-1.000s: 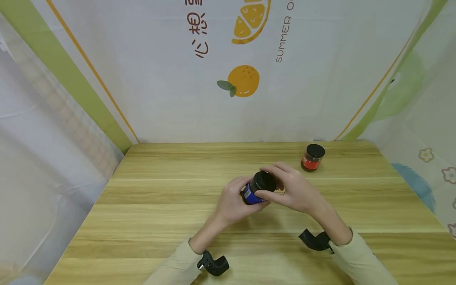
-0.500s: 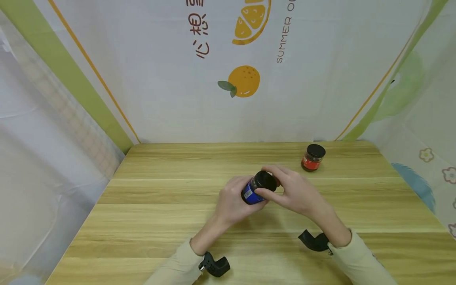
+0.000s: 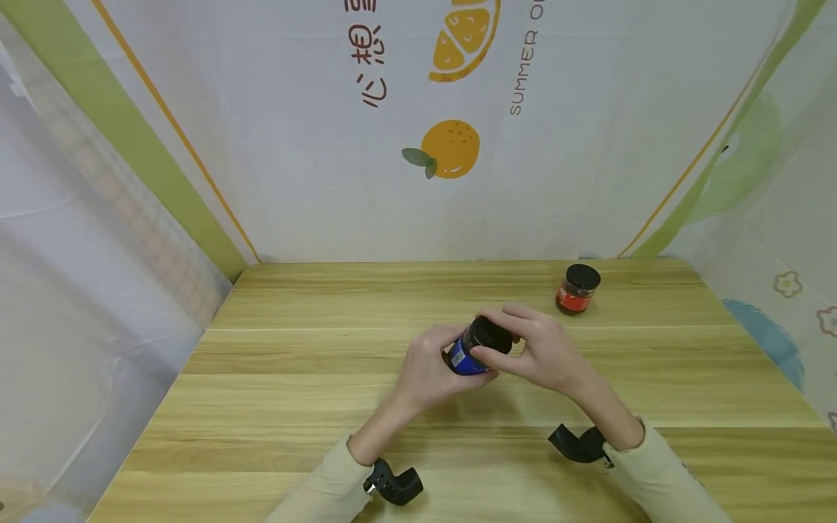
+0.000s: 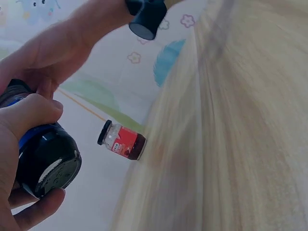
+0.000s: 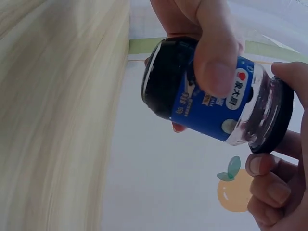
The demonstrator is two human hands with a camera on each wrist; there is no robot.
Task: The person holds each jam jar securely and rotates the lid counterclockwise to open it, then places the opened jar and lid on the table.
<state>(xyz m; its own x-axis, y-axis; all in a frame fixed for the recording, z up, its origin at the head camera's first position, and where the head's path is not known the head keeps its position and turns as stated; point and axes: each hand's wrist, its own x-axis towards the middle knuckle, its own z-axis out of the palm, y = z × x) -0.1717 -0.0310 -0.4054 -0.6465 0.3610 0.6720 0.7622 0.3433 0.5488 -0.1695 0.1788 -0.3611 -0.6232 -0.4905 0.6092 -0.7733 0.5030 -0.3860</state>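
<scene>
A glass jar with a blue label [image 5: 207,103] and dark contents is held tilted above the table. My left hand [image 3: 428,370] grips it round the body, thumb across the label in the right wrist view. My right hand [image 3: 539,352] holds the black lid [image 3: 492,334] at its rim, thumb on one side and fingers on the other. The lid sits on the jar's mouth; whether it is loose cannot be told. In the left wrist view the jar's dark base [image 4: 55,163] faces the camera.
A second jar with a red label [image 3: 575,296] and black lid stands upright at the back right of the wooden table [image 3: 314,312]. Behind the table hangs a white printed curtain [image 3: 314,181]; more cloth hangs at both sides.
Both hands stay on the blue-labelled jar, almost in place. The fingers of my right hand have shifted slightly round the lid. The red-labelled jar has not been moved.
</scene>
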